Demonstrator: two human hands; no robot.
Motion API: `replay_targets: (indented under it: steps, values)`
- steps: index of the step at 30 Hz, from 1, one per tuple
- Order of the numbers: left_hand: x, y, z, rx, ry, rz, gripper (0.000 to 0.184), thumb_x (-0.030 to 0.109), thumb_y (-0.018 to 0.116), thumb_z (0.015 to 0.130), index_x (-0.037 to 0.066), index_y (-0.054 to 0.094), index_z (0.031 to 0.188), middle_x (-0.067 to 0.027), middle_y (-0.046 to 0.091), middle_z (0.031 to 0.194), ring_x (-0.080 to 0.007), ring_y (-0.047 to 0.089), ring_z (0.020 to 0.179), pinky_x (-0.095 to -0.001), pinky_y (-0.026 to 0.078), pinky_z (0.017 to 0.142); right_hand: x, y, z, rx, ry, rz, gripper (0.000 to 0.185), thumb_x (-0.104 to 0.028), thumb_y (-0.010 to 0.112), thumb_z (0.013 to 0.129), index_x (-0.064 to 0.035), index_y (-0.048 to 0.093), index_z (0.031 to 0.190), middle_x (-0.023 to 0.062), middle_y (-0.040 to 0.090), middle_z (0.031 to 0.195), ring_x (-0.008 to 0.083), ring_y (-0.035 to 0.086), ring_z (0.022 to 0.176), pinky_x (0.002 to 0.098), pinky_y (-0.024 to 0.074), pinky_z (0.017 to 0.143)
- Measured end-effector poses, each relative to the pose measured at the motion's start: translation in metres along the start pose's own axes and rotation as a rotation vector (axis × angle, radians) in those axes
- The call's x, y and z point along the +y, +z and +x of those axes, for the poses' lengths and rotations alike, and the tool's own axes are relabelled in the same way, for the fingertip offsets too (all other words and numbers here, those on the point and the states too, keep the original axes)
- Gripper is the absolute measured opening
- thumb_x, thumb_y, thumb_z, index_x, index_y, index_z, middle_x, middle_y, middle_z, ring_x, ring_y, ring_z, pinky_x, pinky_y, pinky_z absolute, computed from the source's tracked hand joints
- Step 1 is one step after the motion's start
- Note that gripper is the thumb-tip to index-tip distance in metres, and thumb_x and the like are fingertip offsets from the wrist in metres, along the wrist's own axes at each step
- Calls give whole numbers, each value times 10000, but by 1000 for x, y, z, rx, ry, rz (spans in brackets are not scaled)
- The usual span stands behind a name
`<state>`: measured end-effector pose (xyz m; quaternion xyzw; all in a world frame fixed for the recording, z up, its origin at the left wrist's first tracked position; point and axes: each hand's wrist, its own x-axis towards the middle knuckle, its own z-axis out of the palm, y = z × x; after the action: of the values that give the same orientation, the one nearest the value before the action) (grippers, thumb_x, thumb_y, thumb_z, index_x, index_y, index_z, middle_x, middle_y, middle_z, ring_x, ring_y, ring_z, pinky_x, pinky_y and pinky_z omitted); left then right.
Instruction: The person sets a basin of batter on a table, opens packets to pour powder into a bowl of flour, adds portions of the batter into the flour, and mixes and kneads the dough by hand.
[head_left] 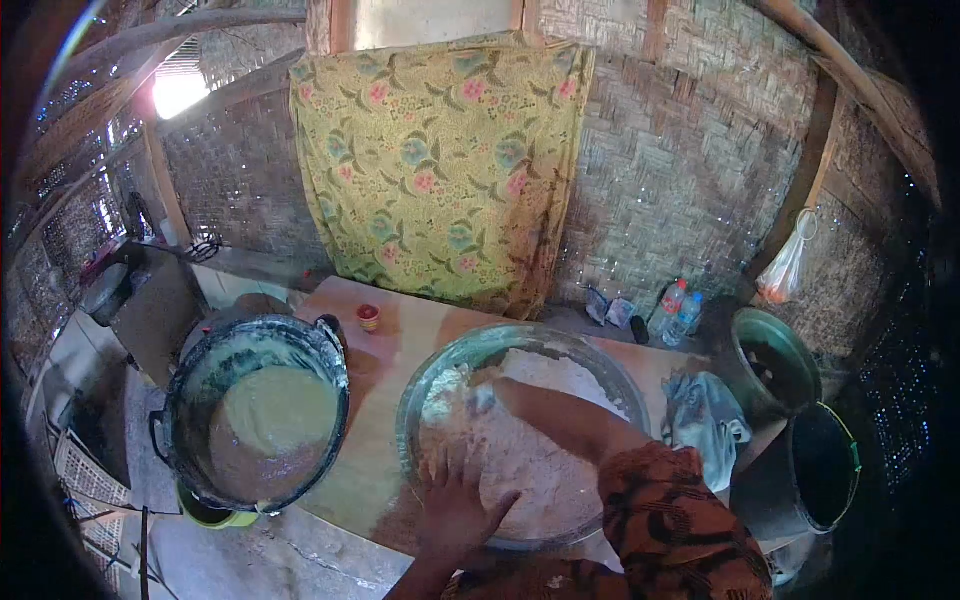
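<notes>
A wide round basin (590, 350) holds a mass of pale flour-like powder (545, 470), heaped whiter toward its far side. My left hand (462, 508) lies at the basin's near left edge, fingers spread and pointing away from me. Deeper in the basin, my right hand (487, 396) reaches across to the far left part of the powder. Its fingers are blurred and partly hidden, so I cannot tell what they hold. To the left stands a black tub (172, 420) with pale, smooth batter-like stuff (280, 410) inside and white smears on its wall.
The basin stands on a wooden board (365, 400). A small red cup (368, 317) is behind, between tub and basin. To the right are a grey cloth (703, 420), a green bucket (775, 350), a dark bucket (820, 470) and two plastic bottles (676, 312). A floral cloth (440, 170) hangs behind.
</notes>
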<state>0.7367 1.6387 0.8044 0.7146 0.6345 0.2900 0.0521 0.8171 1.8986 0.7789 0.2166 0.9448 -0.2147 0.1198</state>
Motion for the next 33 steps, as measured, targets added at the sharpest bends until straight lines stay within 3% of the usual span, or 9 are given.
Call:
replay_targets:
  steps: [2, 7, 11, 13, 14, 16, 18, 26, 33]
  values:
    - [1, -3, -3, -37, 38, 118, 840, 675, 484, 863, 61, 409, 1432, -199, 334, 1501, -435, 199, 1424, -614, 76, 1142, -6, 16, -24, -40, -25, -29, 622, -465, 639, 852, -99, 498, 1334, 139, 473, 1375, 308, 486, 1200, 466, 434, 974]
    - [5, -7, -1, -73, 31, 47, 837, 661, 497, 863, 92, 356, 1460, -199, 314, 1507, -434, 212, 1417, -631, 59, 1136, -4, 53, -93, -78, -42, -70, 645, -531, 624, 857, -104, 509, 1326, 149, 496, 1356, 323, 489, 1200, 491, 422, 990]
    - [6, -8, 4, -84, 27, 42, 868, 659, 567, 817, 95, 372, 1447, -190, 315, 1501, -438, 211, 1412, -645, 61, 1129, 18, 45, -152, 229, -96, -406, 696, -585, 614, 847, -110, 498, 1343, 169, 468, 1386, 349, 437, 1266, 503, 372, 1054]
    - [3, -5, 5, -81, 24, 11, 886, 660, 590, 798, 93, 375, 1443, -187, 326, 1494, -438, 204, 1414, -648, 61, 1128, 9, 15, -176, 326, 207, -277, 768, -616, 625, 815, -128, 459, 1384, 167, 397, 1450, 355, 324, 1357, 477, 266, 1133]
    - [1, -3, 6, -69, 18, -20, 904, 661, 613, 778, 91, 378, 1439, -184, 337, 1486, -438, 198, 1416, -650, 61, 1127, 33, 28, -172, 325, 217, -268, 768, -616, 625, 815, -128, 459, 1384, 167, 397, 1450, 355, 324, 1357, 477, 266, 1133]
    - [0, 0, 7, -62, 21, -23, 908, 659, 623, 770, 88, 383, 1433, -180, 342, 1484, -439, 198, 1415, -651, 64, 1126, 96, 64, -150, 391, 491, -21, 814, -619, 639, 804, -118, 424, 1409, 171, 389, 1458, 342, 327, 1360, 473, 278, 1129]
    - [-1, 0, 8, -58, 19, -24, 912, 658, 633, 761, 85, 387, 1426, -176, 348, 1481, -440, 199, 1415, -651, 67, 1126, 95, 40, -138, 379, 513, 1, 807, -612, 639, 808, -117, 424, 1409, 169, 390, 1458, 341, 330, 1358, 471, 281, 1128]
    - [0, 1, 7, -26, -15, -68, 907, 627, 674, 744, 79, 391, 1409, -166, 375, 1466, -449, 253, 1391, -641, 82, 1129, 48, -3, -41, 182, 291, 33, 754, -555, 634, 843, -110, 419, 1412, 159, 400, 1454, 329, 357, 1344, 460, 299, 1118]
    - [-5, -23, 9, -98, 108, -47, 930, 550, 735, 702, 86, 365, 1419, -194, 346, 1480, -480, 272, 1368, -634, 112, 1128, -27, 23, -92, 66, 175, 35, 707, -505, 630, 873, -104, 416, 1415, 149, 408, 1451, 319, 381, 1332, 450, 316, 1110]
